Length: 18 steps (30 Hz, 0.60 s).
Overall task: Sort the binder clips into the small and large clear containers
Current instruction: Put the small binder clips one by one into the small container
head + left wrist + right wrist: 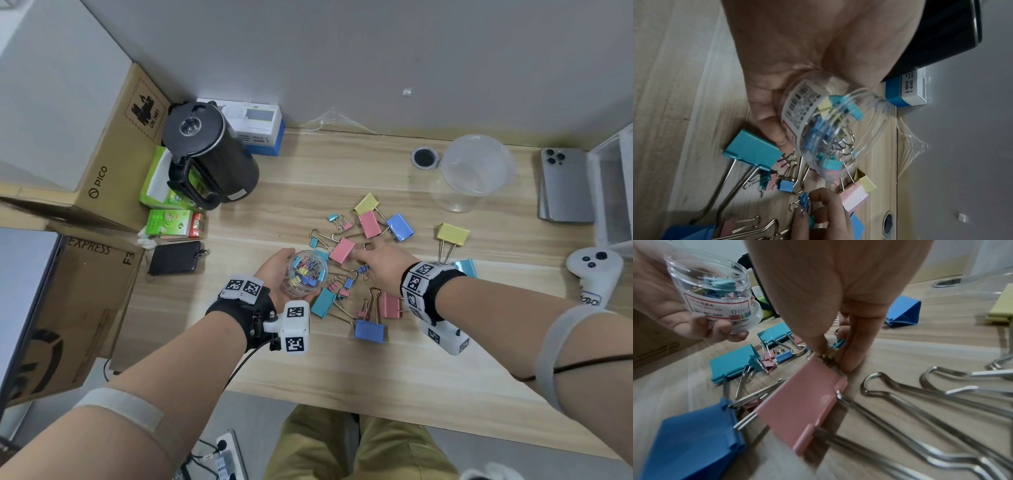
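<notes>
Clear plastic small container, already part-filled with small clips, cradled tilted in the left hand at frame centre, mouth turned toward the right hand, probably to shorten each drop. Right fingertips pinching a small blue clip against the wooden surface among scattered large clips. Large container standing unfilled at upper right, well apart, likely awaiting those.
</notes>
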{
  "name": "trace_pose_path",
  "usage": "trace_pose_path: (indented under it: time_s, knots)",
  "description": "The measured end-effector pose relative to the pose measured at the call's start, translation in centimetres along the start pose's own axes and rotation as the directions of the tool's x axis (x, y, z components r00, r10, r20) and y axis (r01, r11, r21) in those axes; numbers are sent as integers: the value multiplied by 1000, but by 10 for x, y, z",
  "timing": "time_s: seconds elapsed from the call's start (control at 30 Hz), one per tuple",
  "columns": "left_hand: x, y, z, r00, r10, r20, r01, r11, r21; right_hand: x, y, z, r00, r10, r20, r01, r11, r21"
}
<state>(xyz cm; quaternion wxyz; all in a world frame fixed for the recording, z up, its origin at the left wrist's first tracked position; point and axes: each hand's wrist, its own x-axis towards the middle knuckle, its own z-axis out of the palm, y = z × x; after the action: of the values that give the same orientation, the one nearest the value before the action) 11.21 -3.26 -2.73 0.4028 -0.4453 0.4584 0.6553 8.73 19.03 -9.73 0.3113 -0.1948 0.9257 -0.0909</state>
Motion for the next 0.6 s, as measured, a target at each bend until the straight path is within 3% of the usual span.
trace_pose_path:
  time_s: [0.27, 0.47, 0.6]
  knots:
    - [4, -1, 0, 1000, -3, -4, 3, 1000, 15, 2, 1, -1, 1000, -15, 21, 15, 1000, 4]
    - [3, -4, 1, 1000, 19, -24, -19, 1000, -2, 0, 3, -1, 998, 67, 7, -67, 994, 84]
    - [4, -4, 3, 999, 19, -35, -19, 1000, 9, -4, 7, -2, 1000, 23, -13, -22, 994, 108]
